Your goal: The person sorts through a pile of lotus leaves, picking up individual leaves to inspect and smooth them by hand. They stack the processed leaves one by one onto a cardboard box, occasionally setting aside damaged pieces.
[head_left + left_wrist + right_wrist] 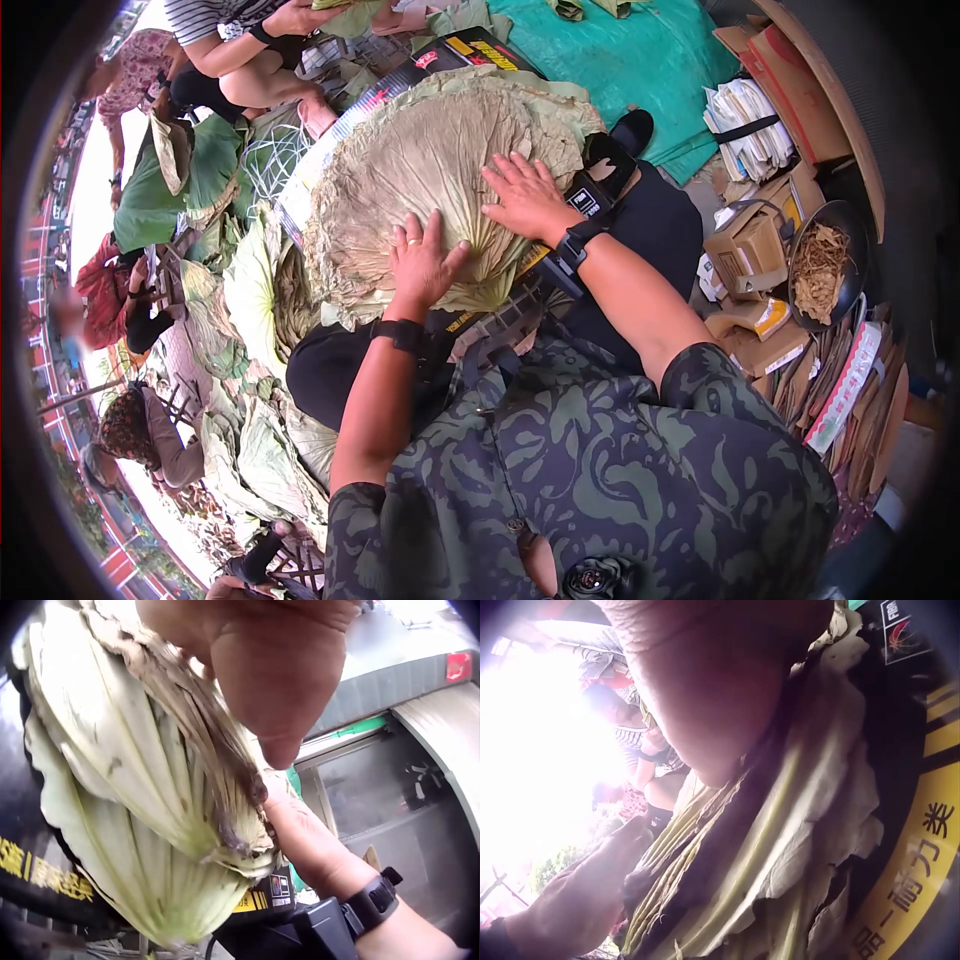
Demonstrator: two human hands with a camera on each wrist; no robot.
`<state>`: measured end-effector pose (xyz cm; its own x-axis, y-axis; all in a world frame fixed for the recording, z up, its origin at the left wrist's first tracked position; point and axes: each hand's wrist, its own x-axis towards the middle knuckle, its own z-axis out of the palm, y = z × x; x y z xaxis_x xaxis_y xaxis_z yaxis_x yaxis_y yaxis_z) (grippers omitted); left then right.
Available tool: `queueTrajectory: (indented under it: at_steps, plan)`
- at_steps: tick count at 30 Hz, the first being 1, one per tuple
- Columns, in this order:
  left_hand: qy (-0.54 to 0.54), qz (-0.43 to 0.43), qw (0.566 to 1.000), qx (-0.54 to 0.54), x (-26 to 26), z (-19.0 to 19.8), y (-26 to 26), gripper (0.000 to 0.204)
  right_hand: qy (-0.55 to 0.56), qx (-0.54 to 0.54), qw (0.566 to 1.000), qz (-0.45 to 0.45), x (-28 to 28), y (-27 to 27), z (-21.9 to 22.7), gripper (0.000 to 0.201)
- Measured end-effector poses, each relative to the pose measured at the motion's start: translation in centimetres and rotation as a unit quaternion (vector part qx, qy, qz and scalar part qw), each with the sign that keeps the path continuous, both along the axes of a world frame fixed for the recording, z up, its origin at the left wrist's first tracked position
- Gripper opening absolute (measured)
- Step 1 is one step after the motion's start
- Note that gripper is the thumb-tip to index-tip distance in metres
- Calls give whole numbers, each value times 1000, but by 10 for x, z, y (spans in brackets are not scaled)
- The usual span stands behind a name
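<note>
A thick stack of large dried lotus leaves (400,150), brown on top with paler green edges, lies before the person. My left hand (425,262), with a ring on one finger, rests on the near part of the stack, fingers spread. To its right, my right hand (530,200) lies on the leaves with fingers spread too. In the left wrist view, folded pale-green leaf layers (150,795) hang below the hands, with veins gathering at the bottom. The right wrist view shows the ribbed leaf edges (780,840) under the right palm. Both hands hold nothing between their fingers.
Black packaging with yellow lettering (480,50) lies under the stack. More lotus leaves (255,290) are heaped at left. At right stand a dark bowl (850,240), a cardboard box (745,250) and bundled papers (750,130). A green tarp (620,60) spreads behind; other people sit at left.
</note>
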<state>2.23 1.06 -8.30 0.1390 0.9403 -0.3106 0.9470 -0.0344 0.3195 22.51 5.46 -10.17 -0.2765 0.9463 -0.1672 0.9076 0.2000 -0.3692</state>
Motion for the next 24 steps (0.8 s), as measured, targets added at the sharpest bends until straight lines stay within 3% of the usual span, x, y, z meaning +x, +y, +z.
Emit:
queueTrajectory:
  at_steps: [2, 8, 10, 12, 14, 16, 18, 19, 23, 24]
  plan:
    - [8, -14, 1000, 0, -2, -6, 2, 75, 9, -1, 999, 40, 11, 0, 2, 62]
    - [8, -25, 1000, -7, -7, -18, 0, 78, -7, 5, 1000, -14, 28, -13, 5, 62]
    - [21, -25, 999, -14, -7, -19, 1, 80, 19, 87, 995, -34, 25, -21, 6, 59]
    - [20, -26, 999, -18, -6, -19, 1, 80, 49, 121, 991, 4, 22, -32, 7, 55]
    - [21, -26, 999, -21, -8, -18, 2, 81, 34, 83, 996, 25, 22, -38, 3, 48]
    - [17, -30, 999, -26, -9, -20, 3, 81, 43, 142, 989, 21, 25, -35, 1, 37]
    - [9, -27, 999, -24, -8, -18, 2, 81, 40, 83, 996, 11, 29, -32, 10, 33]
    - [21, -27, 999, -30, -7, -18, 3, 81, 45, 130, 990, 6, 29, -32, 2, 26]
    - [23, -25, 999, -30, -5, -16, 1, 80, 8, 131, 991, 15, 23, -31, 5, 22]
    - [24, -24, 999, -30, -7, -16, 1, 80, 39, 188, 981, -1, 22, -31, -1, 18]
